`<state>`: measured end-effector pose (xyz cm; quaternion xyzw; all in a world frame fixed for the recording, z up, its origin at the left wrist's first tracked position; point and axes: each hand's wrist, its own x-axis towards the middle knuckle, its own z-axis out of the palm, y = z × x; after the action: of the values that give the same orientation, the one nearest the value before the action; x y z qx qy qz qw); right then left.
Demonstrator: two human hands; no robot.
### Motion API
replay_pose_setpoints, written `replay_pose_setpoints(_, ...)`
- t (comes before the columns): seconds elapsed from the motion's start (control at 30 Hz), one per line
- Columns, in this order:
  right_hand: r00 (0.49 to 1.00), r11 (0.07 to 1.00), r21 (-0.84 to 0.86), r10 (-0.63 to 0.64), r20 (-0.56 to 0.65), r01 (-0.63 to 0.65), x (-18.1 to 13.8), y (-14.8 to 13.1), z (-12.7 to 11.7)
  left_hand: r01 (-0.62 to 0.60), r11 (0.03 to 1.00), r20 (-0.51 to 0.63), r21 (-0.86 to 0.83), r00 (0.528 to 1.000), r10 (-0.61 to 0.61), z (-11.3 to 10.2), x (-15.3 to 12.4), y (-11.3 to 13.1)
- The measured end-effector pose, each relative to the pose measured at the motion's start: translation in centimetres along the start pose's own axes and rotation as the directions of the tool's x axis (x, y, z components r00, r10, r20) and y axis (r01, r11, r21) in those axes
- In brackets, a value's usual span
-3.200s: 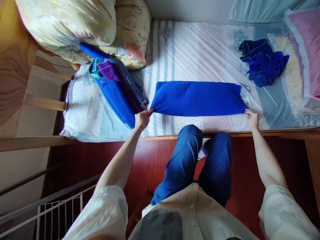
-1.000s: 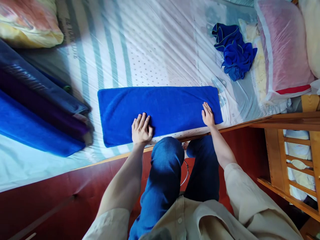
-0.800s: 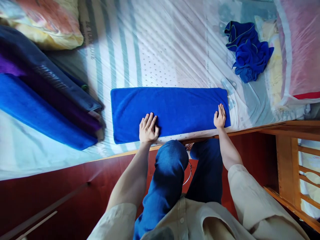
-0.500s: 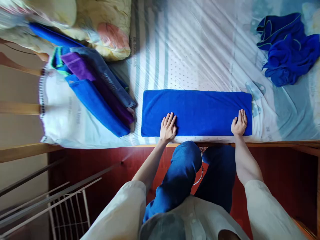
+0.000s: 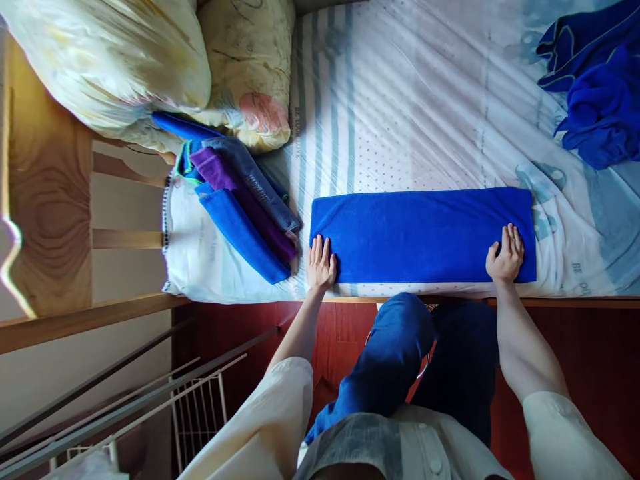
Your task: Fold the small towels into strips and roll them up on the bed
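Having slid outward since the earlier frame, the left hand (image 5: 322,263) lies flat, fingers extended, at the left end of the blue cloth (image 5: 420,237), and I see the right hand (image 5: 506,257) likewise flat near its right end, neither gripping anything, the cloth spread along the near edge of the bed (image 5: 410,127).

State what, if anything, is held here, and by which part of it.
Nothing is held: the left grip rests open on the blue cloth near its left end, and the right grip rests open near its right end.
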<state>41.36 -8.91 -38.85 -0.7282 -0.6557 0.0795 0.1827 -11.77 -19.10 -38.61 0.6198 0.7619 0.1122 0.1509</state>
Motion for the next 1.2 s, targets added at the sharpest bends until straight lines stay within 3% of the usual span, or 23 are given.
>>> replay_pose_setpoints(0.17,0.999,1.0,-0.005,-0.02,-0.047,0.02,-0.1,0.3,0.5,-0.002,1.0,-0.049,0.03,0.999,0.003,0.5,1.1,1.9)
replay_pose_setpoints(0.3,0.992,0.998,0.004,-0.068,-0.103,0.069,-0.1,0.8,0.9,-0.234,0.971,0.095,0.056,0.969,0.228,1.5,4.3,5.5)
replay_pose_setpoints(0.37,0.991,0.997,0.003,-0.075,-0.113,0.076,-0.1,0.9,1.0,-0.291,0.955,0.132,0.054,0.95,0.282,1.9,6.2,6.5)
replay_pose_setpoints(0.47,0.991,0.997,0.0,-0.071,-0.115,0.072,-0.2,0.9,1.0,-0.175,0.982,0.07,0.07,0.983,0.171,1.7,8.7,5.6)
replay_pose_setpoints(0.6,0.992,0.997,-0.009,-0.072,-0.106,0.071,-0.3,1.0,1.2,0.021,0.997,-0.028,0.076,0.999,-0.019,0.4,11.0,2.1)
replay_pose_setpoints(0.77,0.99,0.996,-0.022,-0.083,-0.11,0.081,-0.3,1.4,1.5,0.092,0.992,-0.05,0.083,0.995,-0.088,-0.9,12.9,0.5)
replay_pose_setpoints(0.87,0.99,0.996,-0.026,-0.088,-0.113,0.086,-0.3,1.4,1.5,0.07,0.994,-0.09,0.084,0.994,-0.062,-0.5,12.0,2.6)
replay_pose_setpoints(1.07,0.993,0.996,-0.041,-0.081,-0.084,0.078,-0.2,1.1,1.1,-0.24,0.97,-0.029,-0.037,0.971,0.239,4.0,5.0,9.3)
replay_pose_setpoints(1.2,0.995,0.995,-0.062,-0.084,-0.06,0.08,-0.3,1.3,1.0,-0.23,0.968,-0.065,-0.1,0.972,0.225,5.8,2.8,10.7)
